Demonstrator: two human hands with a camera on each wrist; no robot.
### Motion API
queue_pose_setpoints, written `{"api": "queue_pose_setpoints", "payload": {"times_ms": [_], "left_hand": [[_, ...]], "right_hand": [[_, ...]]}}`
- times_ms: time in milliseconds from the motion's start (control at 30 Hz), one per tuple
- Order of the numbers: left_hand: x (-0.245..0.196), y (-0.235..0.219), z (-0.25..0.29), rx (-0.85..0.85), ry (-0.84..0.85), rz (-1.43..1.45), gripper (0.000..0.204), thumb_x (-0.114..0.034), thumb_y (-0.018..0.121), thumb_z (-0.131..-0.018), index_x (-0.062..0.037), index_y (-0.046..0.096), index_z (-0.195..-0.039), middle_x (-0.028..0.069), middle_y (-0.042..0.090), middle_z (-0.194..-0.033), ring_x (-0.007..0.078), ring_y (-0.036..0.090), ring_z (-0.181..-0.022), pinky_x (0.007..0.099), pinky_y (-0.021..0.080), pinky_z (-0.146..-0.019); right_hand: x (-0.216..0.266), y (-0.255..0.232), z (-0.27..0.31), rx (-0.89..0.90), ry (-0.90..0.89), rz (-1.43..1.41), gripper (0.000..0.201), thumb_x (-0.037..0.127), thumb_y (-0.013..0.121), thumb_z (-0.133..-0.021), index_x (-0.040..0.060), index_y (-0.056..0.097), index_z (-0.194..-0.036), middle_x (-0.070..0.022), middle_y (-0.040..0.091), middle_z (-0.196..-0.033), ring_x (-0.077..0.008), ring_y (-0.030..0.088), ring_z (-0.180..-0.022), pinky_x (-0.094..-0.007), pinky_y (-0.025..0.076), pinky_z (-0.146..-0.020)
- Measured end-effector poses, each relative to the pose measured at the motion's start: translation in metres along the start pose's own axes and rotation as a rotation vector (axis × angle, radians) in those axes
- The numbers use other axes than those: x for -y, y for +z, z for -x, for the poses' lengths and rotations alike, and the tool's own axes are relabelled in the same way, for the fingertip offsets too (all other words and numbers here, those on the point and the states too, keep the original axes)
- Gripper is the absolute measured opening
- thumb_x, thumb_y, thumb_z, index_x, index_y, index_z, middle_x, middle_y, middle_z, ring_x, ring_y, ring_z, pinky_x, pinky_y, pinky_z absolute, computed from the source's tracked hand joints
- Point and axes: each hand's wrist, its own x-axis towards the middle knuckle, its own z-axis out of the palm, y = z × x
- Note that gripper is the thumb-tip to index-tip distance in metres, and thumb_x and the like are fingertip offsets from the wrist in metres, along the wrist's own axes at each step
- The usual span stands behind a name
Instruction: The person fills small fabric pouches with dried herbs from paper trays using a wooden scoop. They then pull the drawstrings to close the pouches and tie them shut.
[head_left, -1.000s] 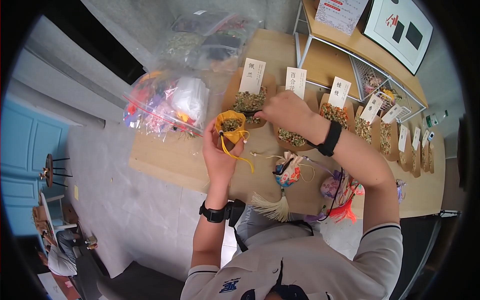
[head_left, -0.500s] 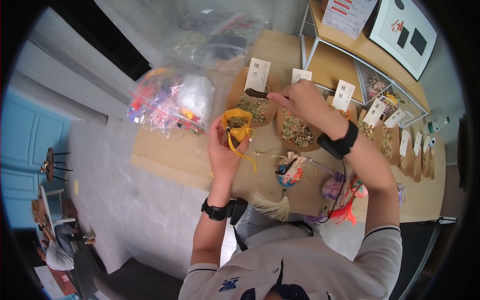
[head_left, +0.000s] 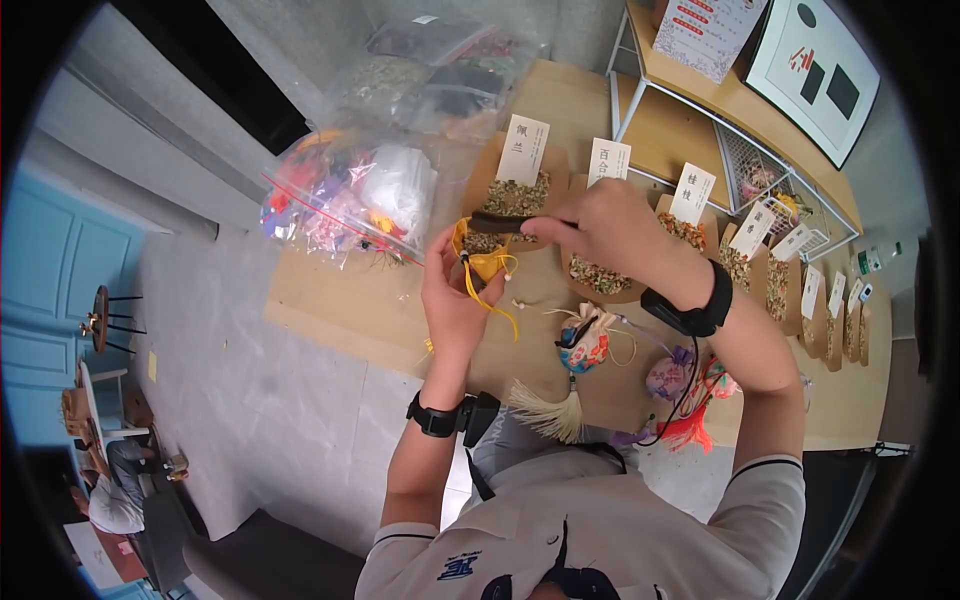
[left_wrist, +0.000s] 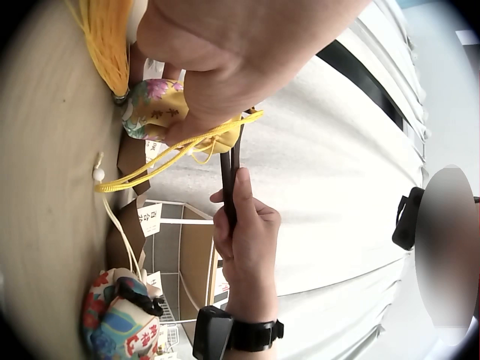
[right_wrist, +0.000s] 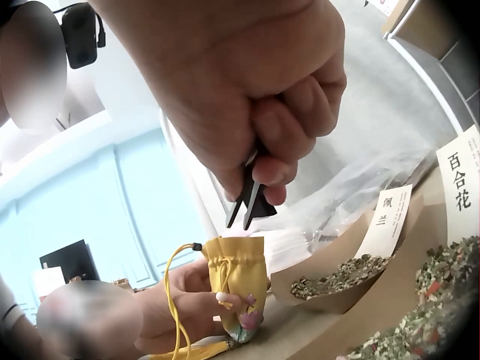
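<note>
My left hand (head_left: 455, 310) holds a small yellow drawstring pouch (right_wrist: 238, 274) upright, its mouth open. Flowers are printed on the pouch's lower part, and yellow cords hang from its neck. Dark tongs (head_left: 505, 223) are gripped in my right hand (head_left: 615, 235), thumb along one arm as the left wrist view shows. Their two tips point down just over the pouch's mouth in the right wrist view. Behind the pouch stands a brown paper tray of dried herbs (head_left: 518, 198) with an upright label. What lies between the tips is hidden.
More labelled herb trays (head_left: 600, 275) run in a row to the right. A cream floral pouch with a tassel (head_left: 583, 340) and a purple pouch (head_left: 670, 375) lie near the table's front edge. Clear plastic bags (head_left: 350, 195) sit at the left; a shelf (head_left: 670, 130) stands behind.
My right hand lifted the tongs from the herb tray, then brought them left and down over the pouch's mouth. The left hand keeps holding the pouch in nearly the same spot.
</note>
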Motion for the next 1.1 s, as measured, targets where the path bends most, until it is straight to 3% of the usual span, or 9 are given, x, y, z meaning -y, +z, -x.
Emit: {"api": "queue_pose_setpoints", "payload": {"times_ms": [67, 267, 367, 467, 567, 667, 867, 967, 1100], "left_hand": [[0.000, 0.000, 0.001, -0.009, -0.019, 0.051, 0.068, 0.007, 0.074, -0.080, -0.0004, 0.041, -0.138, 0.0123, 0.059, -0.125, 0.0187, 0.063, -0.111, 0.0317, 0.053, -0.093], [0.002, -0.001, 0.001, -0.008, -0.029, 0.044, 0.068, 0.008, 0.073, -0.079, -0.0002, 0.041, -0.139, 0.0139, 0.058, -0.128, 0.0212, 0.062, -0.114, 0.0338, 0.054, -0.095], [0.002, -0.001, 0.000, -0.009, -0.026, 0.024, 0.069, 0.008, 0.073, -0.079, -0.0002, 0.040, -0.139, 0.0143, 0.057, -0.128, 0.0220, 0.062, -0.115, 0.0341, 0.054, -0.096], [0.002, -0.001, 0.001, -0.016, -0.037, 0.037, 0.069, 0.008, 0.073, -0.079, -0.0003, 0.040, -0.139, 0.0144, 0.057, -0.128, 0.0222, 0.062, -0.115, 0.0339, 0.053, -0.096], [0.001, 0.000, 0.002, -0.018, -0.053, 0.064, 0.069, 0.008, 0.073, -0.079, -0.0003, 0.040, -0.139, 0.0141, 0.058, -0.128, 0.0221, 0.062, -0.115, 0.0336, 0.053, -0.096], [0.001, -0.001, 0.001, -0.007, -0.044, 0.054, 0.069, 0.008, 0.074, -0.080, -0.0003, 0.040, -0.140, 0.0136, 0.058, -0.127, 0.0218, 0.062, -0.115, 0.0333, 0.053, -0.096], [0.003, -0.001, 0.001, 0.000, -0.040, 0.046, 0.070, 0.008, 0.074, -0.080, -0.0003, 0.040, -0.140, 0.0133, 0.058, -0.127, 0.0214, 0.062, -0.114, 0.0329, 0.053, -0.095], [0.001, 0.000, 0.001, -0.002, -0.049, 0.047, 0.068, 0.013, 0.071, -0.079, -0.0001, 0.041, -0.138, 0.0128, 0.056, -0.130, 0.0234, 0.061, -0.117, 0.0352, 0.052, -0.098], [-0.002, 0.001, 0.002, -0.007, -0.058, 0.033, 0.067, 0.016, 0.070, -0.078, -0.0001, 0.042, -0.137, 0.0124, 0.056, -0.131, 0.0244, 0.061, -0.118, 0.0364, 0.052, -0.100]], "right_hand": [[-0.005, -0.007, -0.004, 0.009, 0.115, 0.006, 0.051, 0.054, 0.061, -0.092, 0.0095, 0.075, -0.070, -0.0136, 0.064, -0.062, -0.0345, 0.066, -0.067, -0.0453, 0.053, -0.063], [-0.053, 0.007, -0.018, 0.160, 0.287, 0.248, 0.054, 0.055, 0.061, -0.092, 0.0041, 0.074, -0.080, -0.0176, 0.069, -0.076, -0.0359, 0.070, -0.079, -0.0446, 0.056, -0.070], [-0.048, 0.013, -0.021, 0.320, 0.429, 0.204, 0.055, 0.056, 0.061, -0.092, 0.0022, 0.073, -0.087, -0.0186, 0.071, -0.084, -0.0363, 0.070, -0.081, -0.0455, 0.057, -0.072], [-0.055, 0.031, -0.015, 0.286, 0.379, 0.162, 0.056, 0.057, 0.060, -0.092, 0.0025, 0.073, -0.087, -0.0193, 0.071, -0.086, -0.0362, 0.071, -0.082, -0.0456, 0.057, -0.073], [-0.044, 0.034, -0.008, 0.228, 0.314, 0.156, 0.056, 0.057, 0.057, -0.093, 0.0074, 0.077, -0.079, -0.0158, 0.066, -0.068, -0.0355, 0.068, -0.071, -0.0456, 0.055, -0.068], [-0.028, 0.023, -0.008, 0.316, 0.286, 0.160, 0.058, 0.058, 0.060, -0.091, 0.0018, 0.072, -0.085, -0.0191, 0.070, -0.085, -0.0359, 0.070, -0.078, -0.0431, 0.056, -0.069], [-0.020, 0.036, 0.004, 0.248, 0.117, 0.354, 0.051, 0.053, 0.061, -0.091, 0.0062, 0.072, -0.073, -0.0120, 0.068, -0.069, -0.0299, 0.070, -0.071, -0.0366, 0.054, -0.064], [-0.020, 0.047, 0.009, 0.164, 0.025, 0.387, 0.057, 0.053, 0.059, -0.093, 0.0060, 0.070, -0.062, -0.0124, 0.064, -0.059, -0.0294, 0.067, -0.061, -0.0375, 0.053, -0.060], [-0.021, 0.048, 0.010, 0.127, -0.076, 0.406, 0.054, 0.049, 0.059, -0.094, 0.0079, 0.069, -0.061, -0.0107, 0.063, -0.057, -0.0278, 0.067, -0.058, -0.0360, 0.052, -0.058]]}}
